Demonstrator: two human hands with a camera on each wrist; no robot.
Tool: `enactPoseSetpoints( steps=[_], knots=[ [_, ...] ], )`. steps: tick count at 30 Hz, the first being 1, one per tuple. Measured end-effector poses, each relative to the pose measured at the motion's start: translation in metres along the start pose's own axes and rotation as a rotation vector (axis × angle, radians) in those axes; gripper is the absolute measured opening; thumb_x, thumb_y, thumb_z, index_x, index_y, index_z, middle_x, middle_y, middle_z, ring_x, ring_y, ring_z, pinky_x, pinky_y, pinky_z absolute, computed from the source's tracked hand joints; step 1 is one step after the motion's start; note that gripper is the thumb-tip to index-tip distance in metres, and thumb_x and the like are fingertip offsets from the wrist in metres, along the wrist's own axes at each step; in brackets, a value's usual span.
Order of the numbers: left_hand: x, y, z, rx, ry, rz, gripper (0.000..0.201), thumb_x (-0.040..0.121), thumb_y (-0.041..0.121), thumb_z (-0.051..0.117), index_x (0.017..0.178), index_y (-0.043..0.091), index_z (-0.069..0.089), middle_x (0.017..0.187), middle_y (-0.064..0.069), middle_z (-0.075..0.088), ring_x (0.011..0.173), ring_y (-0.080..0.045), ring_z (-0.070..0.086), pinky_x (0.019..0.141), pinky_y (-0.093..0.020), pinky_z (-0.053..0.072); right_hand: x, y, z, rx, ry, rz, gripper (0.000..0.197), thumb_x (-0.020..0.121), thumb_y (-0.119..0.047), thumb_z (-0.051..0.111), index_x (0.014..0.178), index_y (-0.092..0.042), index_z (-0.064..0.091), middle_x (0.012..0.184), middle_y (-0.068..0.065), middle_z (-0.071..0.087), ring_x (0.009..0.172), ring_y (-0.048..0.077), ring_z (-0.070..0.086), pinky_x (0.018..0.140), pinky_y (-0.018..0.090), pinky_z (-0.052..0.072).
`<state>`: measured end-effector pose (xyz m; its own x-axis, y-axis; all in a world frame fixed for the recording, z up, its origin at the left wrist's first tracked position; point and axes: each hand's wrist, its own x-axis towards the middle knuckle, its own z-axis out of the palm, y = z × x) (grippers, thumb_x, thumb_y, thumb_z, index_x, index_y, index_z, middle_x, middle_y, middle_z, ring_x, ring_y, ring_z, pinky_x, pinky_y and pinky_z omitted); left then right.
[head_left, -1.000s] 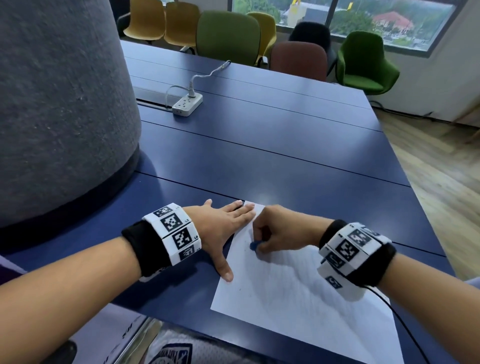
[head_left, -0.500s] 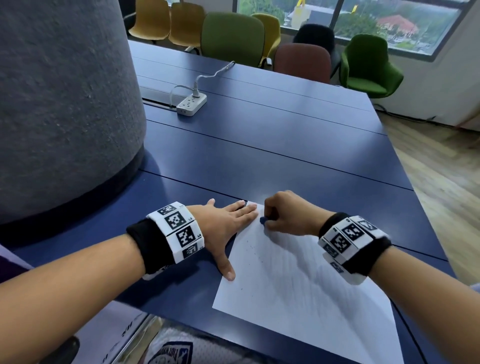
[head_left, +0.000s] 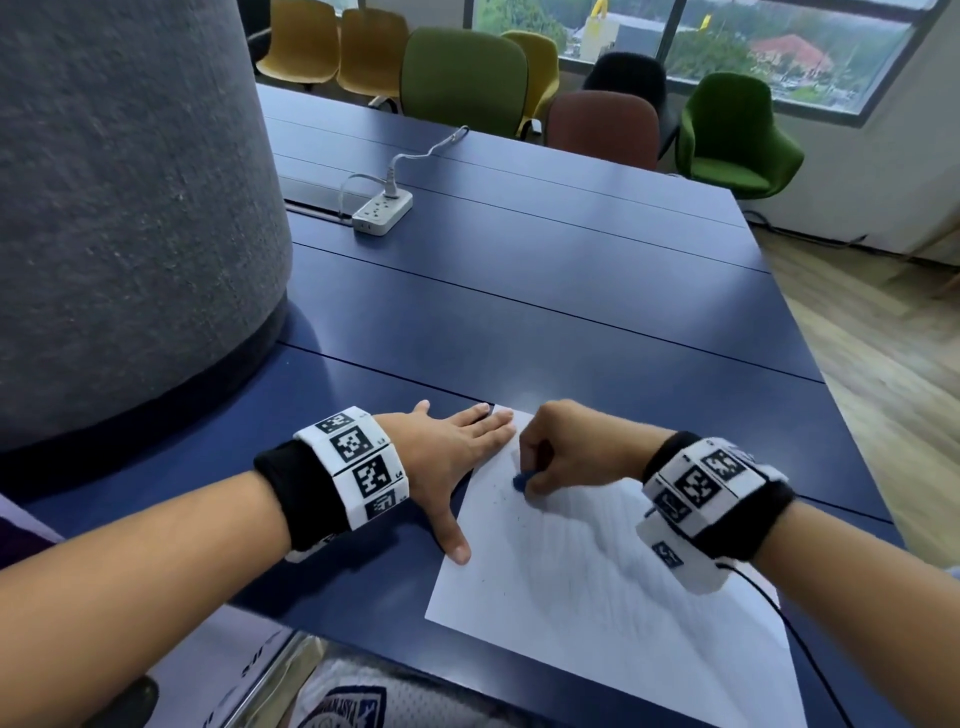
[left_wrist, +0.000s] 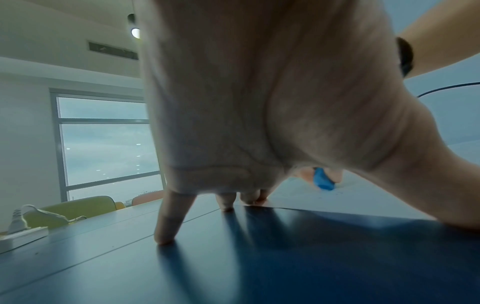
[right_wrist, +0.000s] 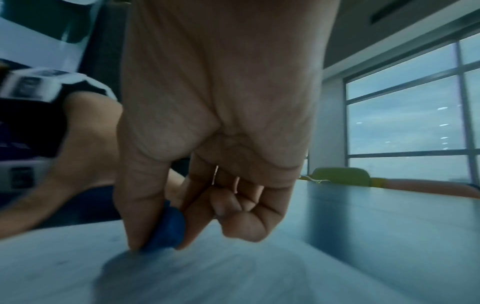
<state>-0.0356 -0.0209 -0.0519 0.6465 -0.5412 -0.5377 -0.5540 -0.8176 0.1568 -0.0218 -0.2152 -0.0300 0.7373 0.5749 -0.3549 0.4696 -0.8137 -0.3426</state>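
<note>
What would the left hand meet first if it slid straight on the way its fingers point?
Probably the right hand, which pinches a blue eraser on the paper; the left hand lies flat just beside it.

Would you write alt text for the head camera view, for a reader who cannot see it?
A person's right hand pinches a small blue eraser against a white sheet of paper on a dark blue table, while the left hand lies flat along the sheet's left edge.

The head view looks down from above the left hand (head_left: 447, 449) and right hand (head_left: 574, 449). Wrist views sit close behind each, sharing the eraser (head_left: 519, 482).
</note>
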Motion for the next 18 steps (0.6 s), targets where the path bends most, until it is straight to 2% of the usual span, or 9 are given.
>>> enactPoseSetpoints(
  steps=[2, 3, 5, 8, 9, 11, 13, 16, 18],
  knots=[
    [0.0, 0.0, 0.0, -0.003, 0.003, 0.002, 0.147, 0.055, 0.073, 0.079, 0.153, 0.029, -0.021, 0.158, 0.019, -0.028, 0.143, -0.001, -0.028, 0.114, -0.067, -0.002, 0.008, 0.009, -0.007, -0.043, 0.12, 0.051, 0.015, 0.076, -0.03, 0.076, 0.073, -0.017, 0.069, 0.068, -0.005, 0.065, 0.064, 0.009, 0.056, 0.065, 0.03, 0.053],
    [0.001, -0.001, 0.001, -0.003, 0.004, 0.003, 0.147, 0.055, 0.074, 0.079, 0.153, 0.029, -0.021, 0.158, 0.019, -0.028, 0.143, -0.001, -0.028, 0.114, -0.068, -0.001, 0.011, 0.011, -0.008, -0.067, 0.169, 0.069, 0.016, 0.078, -0.03, 0.074, 0.072, -0.017, 0.067, 0.069, -0.004, 0.064, 0.065, 0.013, 0.055, 0.066, 0.033, 0.054],
    [0.002, -0.001, 0.001, 0.001, 0.008, 0.004, 0.147, 0.055, 0.074, 0.079, 0.153, 0.029, -0.021, 0.158, 0.018, -0.029, 0.143, -0.001, -0.028, 0.113, -0.069, -0.001, 0.01, 0.01, -0.005, -0.071, 0.164, 0.042, 0.016, 0.078, -0.026, 0.074, 0.069, -0.018, 0.063, 0.062, -0.009, 0.059, 0.059, 0.007, 0.052, 0.061, 0.028, 0.049],
    [0.002, -0.001, 0.0, -0.002, 0.012, 0.007, 0.148, 0.055, 0.073, 0.079, 0.153, 0.029, -0.022, 0.158, 0.018, -0.029, 0.143, -0.001, -0.029, 0.113, -0.069, -0.002, 0.002, 0.001, -0.001, -0.045, 0.005, -0.022, 0.015, 0.076, -0.019, 0.077, 0.069, -0.017, 0.064, 0.056, -0.016, 0.056, 0.053, -0.006, 0.053, 0.05, 0.01, 0.038],
    [0.002, -0.002, 0.0, -0.003, 0.008, 0.006, 0.148, 0.055, 0.073, 0.079, 0.153, 0.029, -0.022, 0.158, 0.018, -0.029, 0.143, -0.001, -0.029, 0.113, -0.068, -0.002, 0.003, 0.001, -0.002, -0.05, 0.0, -0.014, 0.015, 0.075, -0.02, 0.078, 0.069, -0.018, 0.065, 0.057, -0.016, 0.057, 0.054, -0.004, 0.053, 0.051, 0.011, 0.039],
    [0.002, -0.002, 0.0, -0.003, 0.005, 0.006, 0.148, 0.054, 0.074, 0.079, 0.153, 0.029, -0.022, 0.157, 0.019, -0.029, 0.143, -0.001, -0.028, 0.113, -0.069, -0.002, 0.006, 0.005, -0.006, -0.065, 0.074, 0.031, 0.017, 0.076, -0.026, 0.078, 0.068, -0.021, 0.063, 0.059, -0.013, 0.057, 0.057, 0.005, 0.053, 0.054, 0.021, 0.042],
    [0.002, -0.001, 0.001, 0.0, 0.009, 0.005, 0.148, 0.054, 0.074, 0.078, 0.153, 0.028, -0.022, 0.157, 0.019, -0.029, 0.142, 0.0, -0.028, 0.114, -0.068, -0.002, 0.006, 0.006, -0.005, -0.093, 0.126, 0.047, 0.02, 0.077, -0.026, 0.076, 0.067, -0.022, 0.06, 0.06, -0.012, 0.055, 0.06, 0.01, 0.051, 0.054, 0.023, 0.04],
    [0.002, 0.0, 0.001, 0.006, 0.005, 0.0, 0.147, 0.055, 0.073, 0.079, 0.153, 0.028, -0.022, 0.158, 0.018, -0.028, 0.143, -0.001, -0.028, 0.114, -0.067, -0.002, -0.003, -0.001, 0.001, -0.038, -0.028, -0.025, 0.024, 0.074, -0.021, 0.079, 0.063, -0.023, 0.059, 0.059, -0.015, 0.057, 0.053, -0.001, 0.053, 0.049, 0.011, 0.037],
    [0.001, 0.0, 0.0, 0.011, 0.0, -0.005, 0.147, 0.056, 0.073, 0.078, 0.153, 0.028, -0.022, 0.158, 0.018, -0.028, 0.143, -0.001, -0.028, 0.114, -0.067, -0.002, -0.006, -0.003, 0.0, -0.005, -0.073, -0.016, 0.021, 0.074, -0.022, 0.08, 0.064, -0.023, 0.061, 0.059, -0.015, 0.058, 0.051, -0.004, 0.052, 0.048, 0.009, 0.037]
  ],
)
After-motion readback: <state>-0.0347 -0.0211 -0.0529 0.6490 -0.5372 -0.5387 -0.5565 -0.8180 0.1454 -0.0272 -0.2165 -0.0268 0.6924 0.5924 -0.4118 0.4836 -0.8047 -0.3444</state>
